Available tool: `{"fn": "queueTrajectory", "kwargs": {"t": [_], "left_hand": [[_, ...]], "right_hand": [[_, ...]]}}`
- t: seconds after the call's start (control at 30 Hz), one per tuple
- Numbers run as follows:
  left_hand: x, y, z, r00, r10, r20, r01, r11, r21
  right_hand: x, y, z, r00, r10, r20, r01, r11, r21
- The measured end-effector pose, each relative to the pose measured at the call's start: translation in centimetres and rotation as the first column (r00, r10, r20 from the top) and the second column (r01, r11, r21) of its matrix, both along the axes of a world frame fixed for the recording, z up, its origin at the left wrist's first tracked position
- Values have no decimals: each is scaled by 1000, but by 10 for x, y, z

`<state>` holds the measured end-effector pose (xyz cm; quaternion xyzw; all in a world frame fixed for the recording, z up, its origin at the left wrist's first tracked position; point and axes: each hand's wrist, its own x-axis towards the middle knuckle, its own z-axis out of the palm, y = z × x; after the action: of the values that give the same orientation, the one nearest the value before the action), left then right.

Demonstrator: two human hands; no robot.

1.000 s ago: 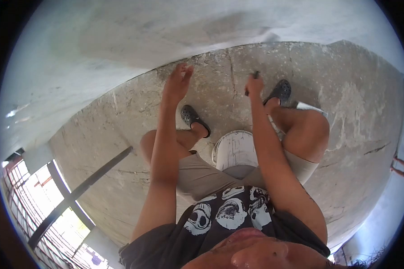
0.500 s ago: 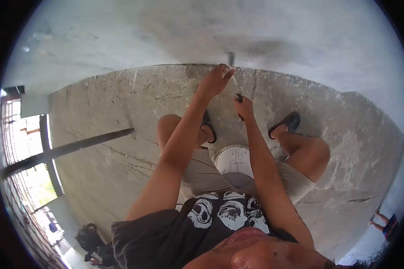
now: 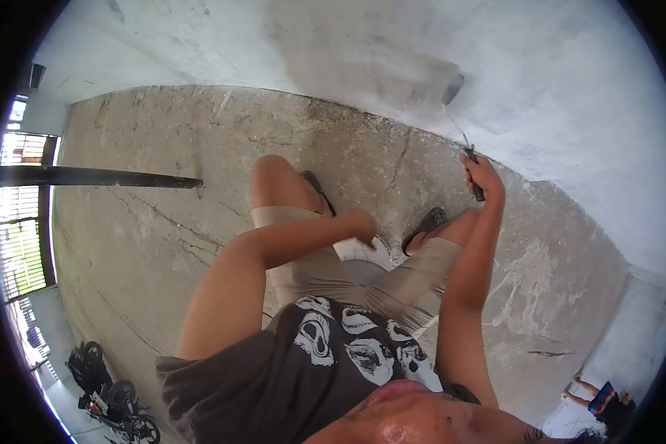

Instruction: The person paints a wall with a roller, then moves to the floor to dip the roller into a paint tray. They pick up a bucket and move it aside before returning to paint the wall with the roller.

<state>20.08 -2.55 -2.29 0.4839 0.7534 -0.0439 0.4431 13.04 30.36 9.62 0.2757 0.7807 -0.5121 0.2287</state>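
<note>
My right hand (image 3: 484, 177) is wrapped round the dark handle of a paint roller (image 3: 453, 89), whose grey roller head lies against the pale wall (image 3: 555, 96). A thin wire frame joins handle and head. A darker, damp-looking patch (image 3: 348, 59) spreads over the wall to the left of the roller head. My left hand (image 3: 359, 225) hangs over a white bucket (image 3: 370, 254) between my legs; it is blurred, and its fingers cannot be made out.
Cracked concrete floor (image 3: 155, 148) meets the wall's lower edge. A dark post (image 3: 96, 177) runs across the left side, near barred windows (image 3: 26, 244). A motorcycle (image 3: 118, 399) stands at the lower left. Another person (image 3: 603, 402) is at the lower right.
The roller and my right hand have moved right, with the head now farther along the wall. My left hand has drawn back from near the roller to above the bucket. The view has turned.
</note>
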Motion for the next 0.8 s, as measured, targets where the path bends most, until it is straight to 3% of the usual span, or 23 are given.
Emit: {"fn": "queueTrajectory", "kwargs": {"t": [0.1,0.17,0.23,0.3,0.53,0.63,0.77,0.8], "left_hand": [[53,-9,-22,997,-72,28,75,991,-108],[68,-12,-33,990,-93,108,110,980,-168],[58,-1,-39,972,-197,129,221,953,-209],[55,-10,-44,967,-172,189,208,960,-189],[59,-51,-49,970,-38,240,67,991,-115],[67,-64,-40,968,29,248,-23,999,-28],[79,-68,-41,978,146,147,-156,986,60],[76,-68,-44,955,261,142,-271,961,56]], "right_hand": [[-19,-24,-22,999,-32,-22,28,990,-140],[-25,-48,-8,993,118,-20,-118,993,20],[-35,-59,-18,986,162,-29,-162,987,0],[-46,-70,-24,937,338,82,-342,939,38],[-73,-69,-68,799,522,297,-537,843,-36],[-77,-80,-81,788,471,395,-481,873,-82],[-41,-114,-97,864,347,365,-326,938,-118],[-32,-122,-98,889,310,338,-285,951,-122]]}}
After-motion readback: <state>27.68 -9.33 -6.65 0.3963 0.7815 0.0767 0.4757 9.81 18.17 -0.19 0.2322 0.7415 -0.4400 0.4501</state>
